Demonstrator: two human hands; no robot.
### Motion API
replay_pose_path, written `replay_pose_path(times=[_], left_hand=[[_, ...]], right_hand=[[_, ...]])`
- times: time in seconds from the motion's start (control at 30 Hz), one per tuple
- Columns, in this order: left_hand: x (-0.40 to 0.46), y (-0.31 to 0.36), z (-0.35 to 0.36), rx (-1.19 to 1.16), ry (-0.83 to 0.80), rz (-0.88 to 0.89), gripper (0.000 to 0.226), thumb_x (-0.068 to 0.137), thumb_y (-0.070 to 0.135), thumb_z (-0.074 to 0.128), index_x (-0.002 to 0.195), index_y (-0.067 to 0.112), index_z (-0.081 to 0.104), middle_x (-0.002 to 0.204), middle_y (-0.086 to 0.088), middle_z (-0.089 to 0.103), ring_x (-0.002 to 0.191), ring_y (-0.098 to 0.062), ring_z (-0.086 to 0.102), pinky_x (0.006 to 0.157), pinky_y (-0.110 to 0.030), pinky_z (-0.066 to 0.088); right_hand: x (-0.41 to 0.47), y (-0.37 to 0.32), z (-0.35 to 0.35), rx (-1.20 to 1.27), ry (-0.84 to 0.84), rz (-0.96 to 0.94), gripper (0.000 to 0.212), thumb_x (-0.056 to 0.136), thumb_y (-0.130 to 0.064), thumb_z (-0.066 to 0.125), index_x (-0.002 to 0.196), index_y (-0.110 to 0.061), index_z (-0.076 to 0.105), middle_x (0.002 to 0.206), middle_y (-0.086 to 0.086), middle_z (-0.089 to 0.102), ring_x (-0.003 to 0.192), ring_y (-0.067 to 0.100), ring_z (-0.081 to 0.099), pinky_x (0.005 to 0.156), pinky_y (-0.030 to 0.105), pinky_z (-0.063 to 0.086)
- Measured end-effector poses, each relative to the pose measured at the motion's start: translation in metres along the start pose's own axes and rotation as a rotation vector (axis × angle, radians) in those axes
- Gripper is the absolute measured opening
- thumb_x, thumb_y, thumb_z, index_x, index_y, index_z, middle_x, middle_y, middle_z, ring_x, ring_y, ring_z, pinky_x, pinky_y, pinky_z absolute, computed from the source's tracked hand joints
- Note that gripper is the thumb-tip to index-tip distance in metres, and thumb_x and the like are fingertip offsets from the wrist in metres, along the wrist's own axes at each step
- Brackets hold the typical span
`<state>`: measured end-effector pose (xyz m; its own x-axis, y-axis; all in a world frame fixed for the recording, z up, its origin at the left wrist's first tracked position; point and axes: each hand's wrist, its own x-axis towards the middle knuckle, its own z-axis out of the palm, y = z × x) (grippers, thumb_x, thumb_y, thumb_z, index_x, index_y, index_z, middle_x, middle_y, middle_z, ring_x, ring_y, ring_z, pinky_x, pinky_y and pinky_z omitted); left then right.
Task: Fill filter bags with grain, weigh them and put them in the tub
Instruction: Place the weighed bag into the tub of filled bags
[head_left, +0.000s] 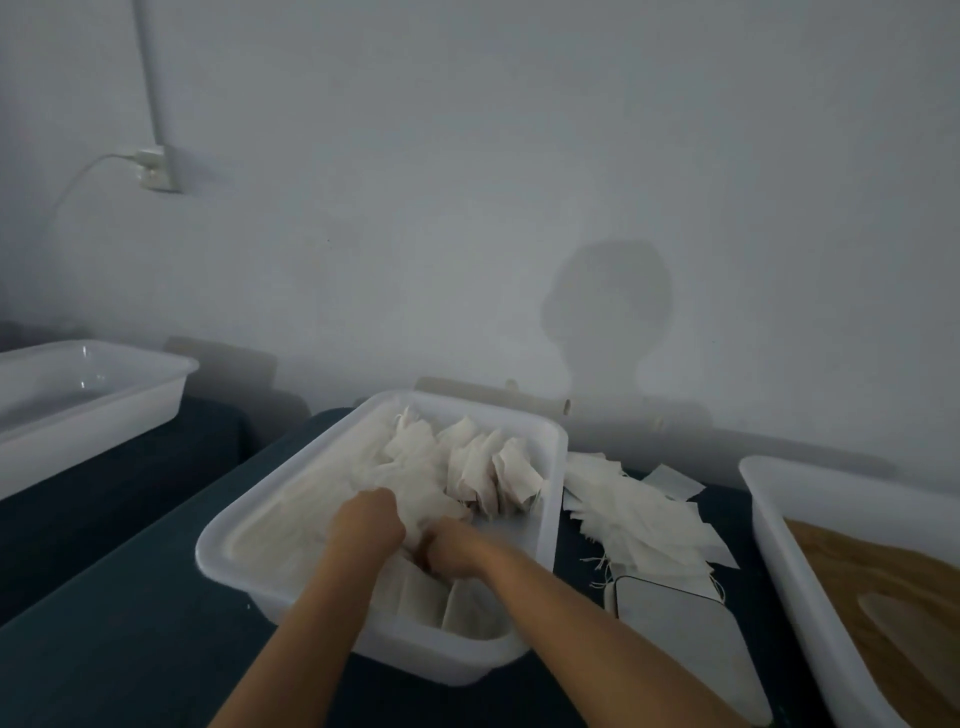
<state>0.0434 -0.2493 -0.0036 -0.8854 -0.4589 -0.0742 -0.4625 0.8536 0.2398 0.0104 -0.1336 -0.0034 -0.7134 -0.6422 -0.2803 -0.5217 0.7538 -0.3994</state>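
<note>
White plastic makes up the tub (291, 514) in the middle of the dark table (130, 639), and both of the person's hands are down inside it. The left hand (366, 519) is curled into a loose fist at the near edge of a heap of filled bags (467, 457), its fingers buried in the pale cloth, so it seems to be gripping a bag, though the fingertips are hidden. The right hand (457, 553) sits just beside it, touching or nearly touching, fingers bent downward into the same bags; whether it truly grasps one or only presses on them I cannot tell in this dim light. More bags stand on edge along the tub's near wall, under the forearms.

Just to the right of the tub, on the table, lies a loose pile of flat empty bags (639, 514) with strings trailing. In front of that pile rests a flat scale (680, 639) with a pale top. Farther right, a second tray (769, 525) holds brown grain (883, 587), with a scoop-shaped hollow or tool showing in it. At the far left sits another white tray (78, 395). A plug and cord (148, 163) hang on the wall.
</note>
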Motion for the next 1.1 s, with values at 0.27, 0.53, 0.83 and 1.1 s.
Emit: replay_pose_path(times=[0.27, 0.53, 0.83, 1.1], left_hand=[[-0.015, 0.022, -0.017, -0.018, 0.415, 0.063, 0.043, 0.087, 0.009, 0.048, 0.128, 0.008, 0.033, 0.119, -0.007, 0.053, 0.108, -0.024, 0.053, 0.083, -0.032, 0.047], [-0.021, 0.070, -0.031, -0.126, 0.415, 0.227, 0.017, 0.088, 0.012, 0.049, 0.104, 0.016, 0.050, 0.107, -0.002, 0.060, 0.098, -0.024, 0.057, 0.078, -0.030, 0.042], [-0.014, 0.083, 0.000, -0.101, 0.310, 0.253, 0.005, 0.091, 0.016, 0.043, 0.094, 0.020, 0.043, 0.103, -0.001, 0.061, 0.097, -0.023, 0.059, 0.079, -0.030, 0.043], [-0.010, 0.080, 0.007, -0.103, 0.280, 0.241, 0.001, 0.092, 0.019, 0.042, 0.091, 0.019, 0.042, 0.098, 0.000, 0.061, 0.092, -0.022, 0.059, 0.075, -0.028, 0.042]], right_hand=[[-0.033, 0.024, -0.033, -0.005, 0.108, -0.190, 0.033, 0.096, -0.013, 0.044, 0.128, -0.008, 0.054, 0.132, 0.012, 0.052, 0.120, 0.027, 0.048, 0.100, 0.036, 0.037], [-0.061, 0.132, -0.096, 0.246, 0.673, 0.071, 0.024, 0.093, -0.002, 0.043, 0.096, -0.010, 0.066, 0.103, 0.005, 0.067, 0.100, 0.022, 0.061, 0.088, 0.033, 0.048], [-0.063, 0.225, -0.061, 0.212, 0.495, 0.533, 0.024, 0.090, -0.033, 0.058, 0.080, -0.017, 0.044, 0.080, -0.001, 0.041, 0.081, 0.018, 0.046, 0.073, 0.026, 0.033], [-0.058, 0.223, -0.062, 0.015, 0.521, 0.596, 0.031, 0.093, -0.012, 0.042, 0.122, -0.007, 0.052, 0.125, 0.009, 0.056, 0.112, 0.025, 0.055, 0.086, 0.029, 0.045]])
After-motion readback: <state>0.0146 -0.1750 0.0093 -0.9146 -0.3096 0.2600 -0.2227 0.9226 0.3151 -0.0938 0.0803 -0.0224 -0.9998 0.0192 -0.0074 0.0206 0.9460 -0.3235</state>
